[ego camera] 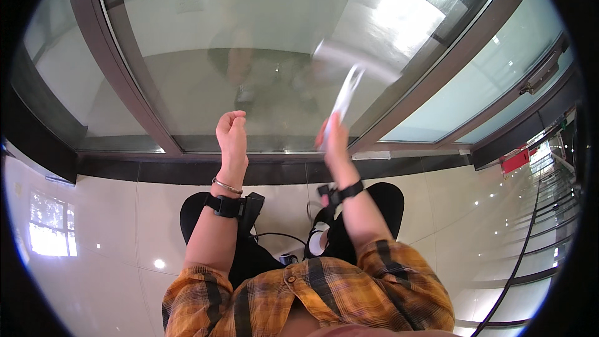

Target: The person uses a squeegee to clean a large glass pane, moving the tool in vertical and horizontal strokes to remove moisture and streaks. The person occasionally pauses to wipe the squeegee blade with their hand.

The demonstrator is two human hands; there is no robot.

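My right hand point(336, 142) grips the white handle of a squeegee-like window tool point(346, 93), whose wide head is blurred and lies over the lower right part of a large glass pane point(196, 84). Whether the head touches the glass I cannot tell. My left hand point(232, 133) is raised in front of the pane's lower part, its fingers curled in, with nothing visible in it. A bracelet and a black strap with a device circle the left wrist; another black strap is on the right one.
Brown metal frames point(421, 89) border the pane on both sides. A dark sill strip point(271, 171) runs below it, above glossy floor tiles point(107, 224). A door handle or lock point(538, 77) is at the right. A black cable point(281, 235) hangs between my knees.
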